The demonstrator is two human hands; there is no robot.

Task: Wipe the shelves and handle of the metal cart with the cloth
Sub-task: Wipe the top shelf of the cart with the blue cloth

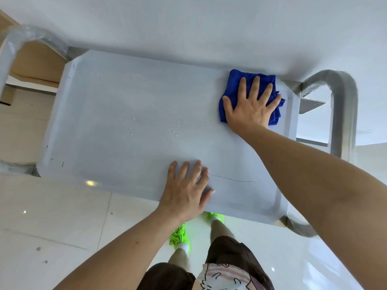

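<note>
Grey metal cart's top shelf (117, 97) is still being wiped: flat right hand (250, 105) pressing folded blue cloth (230, 97) at the far corner, open left hand (187, 189) bracing the near edge, water droplets (174, 127) remaining; tubular handle (343, 114) seemingly untouched.

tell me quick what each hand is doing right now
Left hand: open, fingers flat on the cart shelf, holding nothing.
Right hand: open, fingers spread, pressing the blue cloth onto the shelf.

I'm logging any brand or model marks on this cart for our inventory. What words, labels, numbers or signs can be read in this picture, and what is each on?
No readable text anywhere in the picture.
Cart shelf: no label, only water drops and small dark scuffs.
Blue cloth under the right hand: no tag showing.
Bracket by the handle: a tiny mark, too small to read.
Shirt: a cartoon drawing, no letters.
</note>
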